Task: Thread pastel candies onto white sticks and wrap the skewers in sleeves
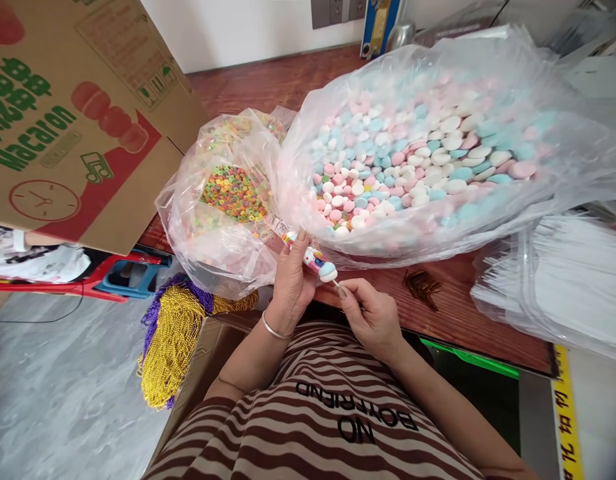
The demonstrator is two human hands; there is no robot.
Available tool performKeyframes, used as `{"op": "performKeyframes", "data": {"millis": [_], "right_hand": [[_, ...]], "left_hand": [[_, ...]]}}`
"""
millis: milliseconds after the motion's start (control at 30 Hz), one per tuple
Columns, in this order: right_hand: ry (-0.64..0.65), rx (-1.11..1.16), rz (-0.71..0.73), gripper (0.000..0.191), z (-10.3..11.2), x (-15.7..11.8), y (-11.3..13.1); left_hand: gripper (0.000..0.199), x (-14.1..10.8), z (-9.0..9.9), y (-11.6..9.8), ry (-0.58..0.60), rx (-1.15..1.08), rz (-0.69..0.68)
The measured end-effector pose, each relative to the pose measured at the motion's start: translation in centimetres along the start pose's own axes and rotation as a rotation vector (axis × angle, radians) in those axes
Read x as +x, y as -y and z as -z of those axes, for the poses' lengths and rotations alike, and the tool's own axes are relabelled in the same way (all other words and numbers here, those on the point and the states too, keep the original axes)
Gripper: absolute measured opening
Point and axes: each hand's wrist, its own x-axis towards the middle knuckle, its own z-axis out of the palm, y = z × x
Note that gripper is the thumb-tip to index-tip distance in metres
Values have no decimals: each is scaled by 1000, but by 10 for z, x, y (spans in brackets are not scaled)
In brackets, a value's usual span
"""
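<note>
Two pinches, for steadiness I judge | left grip [291,283] on candy skewer [317,262] | right grip [371,315] on its bare white stick [337,284]

Left fingers [299,244] hold candies [316,263], right fingers [346,297] a stick [337,284].

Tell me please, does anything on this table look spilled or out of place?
Nothing looks clearly spilled. Slightly untidy: thin brownish strips lie loose on the table beside the right hand, while the pastel pieces are bagged.

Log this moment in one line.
left hand: holds slim multicoloured stack; right hand: pinches thin white stick at its end; beyond: clear plastic bag of pastel discs
</note>
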Motion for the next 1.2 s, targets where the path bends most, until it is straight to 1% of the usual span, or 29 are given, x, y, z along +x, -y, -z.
{"op": "performKeyframes", "data": {"millis": [167, 233, 300, 400, 467, 500, 533, 567, 633, 700, 767, 833, 867, 900, 933, 967, 1000, 1100, 1167, 1200], "right_hand": [[-54, -86, 18, 14, -2, 0, -1], [-95, -170, 96, 13, -4, 0, -2], [-131, -283, 216, 13, -7, 0, -5], [-135, -401, 371, 14, -12, 0, -8], [-131, -399, 409, 15, -13, 0, -8], [-129, -359, 382, 15, -12, 0, -8], [-124, -285, 314, 14, -11, -1, -7], [-108, -175, 202, 13, -10, -1, -5], [-49, 157, -103, 13, -6, 0, -2], [64, 565, -411, 21, -1, 2, 2], [238, 920, -644, 29, 3, 5, 4], [390, 1123, -772, 33, 5, 5, 5], [429, 1160, -793, 33, 5, 5, 5], [431, 1153, -778, 34, 4, 4, 6], [404, 1092, -731, 33, 3, 3, 6], [355, 972, -656, 32, 1, 2, 6], [292, 799, -557, 30, 0, 1, 6], [89, 136, -176, 27, -6, -1, 3], [6, -235, 34, 28, -9, -2, -1], [-16, -367, 98, 28, -11, -2, -3]], "left_hand": [[45, -6, -4, 8, 34, 27, 28], [51, -6, -4, 13, 35, 42, 24], [54, -5, -3, 16, 21, 67, 18], [56, -4, -3, 14, 28, 105, 35], [53, -6, -3, 9, 81, 75, 41], [50, -8, -4, 6, 121, 50, 42], [45, -11, -4, 2, 171, 26, 44], [41, -13, -3, -1, 227, 8, 51], [39, -18, 0, -7, 323, 4, 69], [44, -19, 5, -10, 358, 37, 71], [45, -18, 10, -9, 338, 90, 51], [44, -17, 13, -7, 311, 124, 35], [44, -17, 13, -6, 305, 131, 38], [45, -17, 13, -4, 301, 132, 45], [44, -17, 12, -3, 298, 127, 54], [43, -18, 10, -3, 296, 116, 62], [42, -19, 8, -2, 296, 100, 71], [35, -20, 3, -1, 293, 67, 79], [33, -22, 1, 1, 272, 84, 53], [32, -23, 0, 2, 256, 98, 34]]}}
